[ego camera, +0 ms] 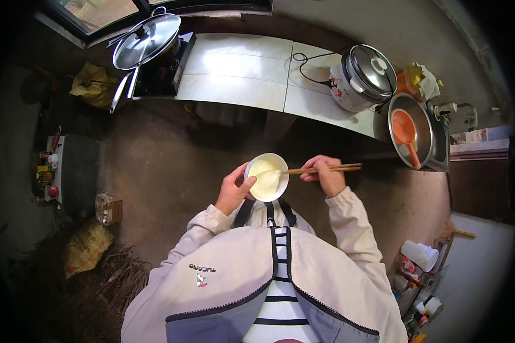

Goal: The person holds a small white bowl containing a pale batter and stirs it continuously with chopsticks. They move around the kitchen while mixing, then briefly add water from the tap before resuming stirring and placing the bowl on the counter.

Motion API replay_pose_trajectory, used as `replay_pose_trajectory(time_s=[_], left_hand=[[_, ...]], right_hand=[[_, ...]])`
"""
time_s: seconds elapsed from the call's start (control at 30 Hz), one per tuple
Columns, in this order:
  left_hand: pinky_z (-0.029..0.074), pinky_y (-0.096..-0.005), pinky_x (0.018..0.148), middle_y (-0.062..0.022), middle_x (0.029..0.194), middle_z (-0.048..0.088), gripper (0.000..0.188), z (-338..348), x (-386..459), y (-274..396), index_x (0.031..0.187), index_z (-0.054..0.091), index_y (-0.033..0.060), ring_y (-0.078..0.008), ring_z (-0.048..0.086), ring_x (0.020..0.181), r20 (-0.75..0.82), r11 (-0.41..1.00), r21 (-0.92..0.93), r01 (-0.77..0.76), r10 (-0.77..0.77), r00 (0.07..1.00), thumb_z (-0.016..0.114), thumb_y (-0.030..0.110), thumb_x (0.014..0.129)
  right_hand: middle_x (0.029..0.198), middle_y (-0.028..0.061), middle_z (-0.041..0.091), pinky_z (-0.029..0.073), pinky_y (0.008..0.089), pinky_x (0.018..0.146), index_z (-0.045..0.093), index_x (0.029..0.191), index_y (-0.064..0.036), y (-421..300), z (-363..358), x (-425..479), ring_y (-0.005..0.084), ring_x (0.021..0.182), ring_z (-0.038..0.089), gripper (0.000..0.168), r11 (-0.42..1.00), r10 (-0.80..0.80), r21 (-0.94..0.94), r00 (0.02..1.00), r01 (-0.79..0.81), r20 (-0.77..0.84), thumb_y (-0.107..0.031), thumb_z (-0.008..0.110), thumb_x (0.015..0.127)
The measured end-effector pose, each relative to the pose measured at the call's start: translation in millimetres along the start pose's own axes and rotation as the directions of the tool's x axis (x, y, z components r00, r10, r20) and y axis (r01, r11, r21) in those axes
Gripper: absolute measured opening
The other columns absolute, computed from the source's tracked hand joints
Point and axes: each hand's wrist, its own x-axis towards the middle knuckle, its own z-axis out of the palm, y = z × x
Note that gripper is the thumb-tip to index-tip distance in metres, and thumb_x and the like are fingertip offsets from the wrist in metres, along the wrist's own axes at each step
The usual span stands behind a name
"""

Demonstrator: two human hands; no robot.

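Note:
My left hand (234, 187) grips a white bowl (284, 188) by its left side, the thumb over the rim, in front of my body. Pale yellow, powdery or creamy food (265, 178) lies inside, heaped up a little. In my right hand (325, 172) is a pair of wooden chopsticks (345, 167), held nearly level. Their far ends reach over the bowl's right rim and touch the food. Both hands are in mid-air over the floor.
Beyond me runs a white tiled counter (236, 64) with a lidded pan (148, 40) on a stove and a rice cooker (362, 79). At its right end, a metal basin (425, 133) holds an orange ladle (403, 126). A small cardboard box (113, 211) sits on the left.

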Motion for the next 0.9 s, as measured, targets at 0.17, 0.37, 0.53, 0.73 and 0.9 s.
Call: replay_pose_trajectory(time_s=[0.17, 0.37, 0.53, 0.73, 0.9], left_hand=[[0.055, -0.0237, 0.058, -0.0085, 0.111, 0.062, 0.057, 0.9, -1.6, -17.2, 0.136, 0.047, 0.0016, -0.0126, 0.063, 0.087, -0.046, 0.99, 0.097, -0.099, 0.104, 0.993, 0.069, 0.022, 0.088], [0.055, -0.0265, 0.076, -0.0104, 0.117, 0.061, 0.061, 3.1, 0.8, -24.0, 0.138, 0.046, 0.0012, -0.0144, 0.063, 0.095, -0.102, 0.959, 0.193, -0.209, 0.231, 0.968, 0.071, 0.02, 0.086], [0.05, -0.0297, 0.091, -0.0115, 0.12, 0.061, 0.059, 12.4, -4.1, -6.2, 0.136, 0.046, -0.0016, -0.0172, 0.06, 0.106, -0.1, 0.978, 0.085, -0.191, 0.199, 0.975, 0.07, 0.02, 0.087], [0.049, -0.0293, 0.091, -0.0111, 0.122, 0.059, 0.06, 8.9, -2.1, -4.4, 0.138, 0.045, -0.0025, -0.0159, 0.057, 0.109, -0.025, 0.987, 0.092, -0.131, 0.134, 0.991, 0.066, 0.026, 0.089], [0.055, -0.0252, 0.073, -0.0094, 0.115, 0.062, 0.059, -2.9, 13.0, -17.0, 0.137, 0.046, -0.0009, -0.0132, 0.061, 0.098, 0.02, 0.989, 0.093, -0.117, 0.116, 0.993, 0.068, 0.023, 0.088]], right_hand=[[0.077, 0.017, 0.067, 0.058, 0.0289, 0.064, 0.065, 0.082, 0.006, -11.2, 20.9, -17.4, 0.0201, 0.066, 0.068, 0.03, 1.0, 0.02, 0.01, 0.995, -0.021, 0.098, -0.009, 0.04, 0.086], [0.078, 0.0165, 0.068, 0.058, 0.0291, 0.063, 0.066, 0.084, 0.006, 2.1, 26.1, -15.0, 0.0203, 0.065, 0.068, 0.029, 0.998, 0.06, -0.01, 0.988, -0.059, 0.14, -0.01, 0.041, 0.087], [0.079, 0.0171, 0.067, 0.059, 0.0286, 0.065, 0.065, 0.085, 0.007, -1.4, 5.5, 1.2, 0.0203, 0.067, 0.068, 0.031, 0.999, -0.006, 0.048, 1.0, 0.007, -0.015, -0.01, 0.039, 0.089], [0.079, 0.0179, 0.068, 0.059, 0.0292, 0.064, 0.064, 0.085, 0.008, -30.9, -0.7, -16.7, 0.0214, 0.066, 0.068, 0.032, 0.997, -0.059, 0.057, 0.998, 0.061, -0.028, -0.01, 0.039, 0.087], [0.08, 0.0182, 0.067, 0.059, 0.0309, 0.063, 0.064, 0.084, 0.007, 4.6, 4.7, -18.4, 0.023, 0.067, 0.069, 0.029, 0.998, 0.053, 0.018, 0.995, -0.055, 0.087, -0.011, 0.04, 0.088]])
